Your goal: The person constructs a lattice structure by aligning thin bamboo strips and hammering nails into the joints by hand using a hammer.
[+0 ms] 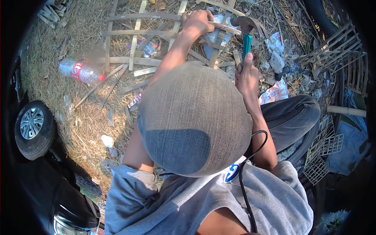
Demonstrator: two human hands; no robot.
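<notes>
A: Start with the left hand. Clenched or released?

B: Clasped around a wooden slat, near the top of the view, with knuckles upward.

A: And on the right hand?

B: Fingers wrapped round the green handle of a hammer, with thumb laid along the grip.

A: Touching the slat with the metal head?

B: Right at the slat's end, but impossible to tell whether touching or just above.

A: Next, under the left hand?

B: Part of an open, crisscross frame of slats, lying on dry grass. Also, crumpled plastic just beside the fingers.

A: Farther out, to the left?

B: A clear bottle with red cap and red label, lying on its side. Beyond that, a wheel and a dark car.

A: To the right?

B: Bent dark trousers, then loosely heaped slats, a pale pole and plastic grids.

A: And in the middle?

B: A rounded cloth hat, above a grey shirt with a black cable across.
</notes>
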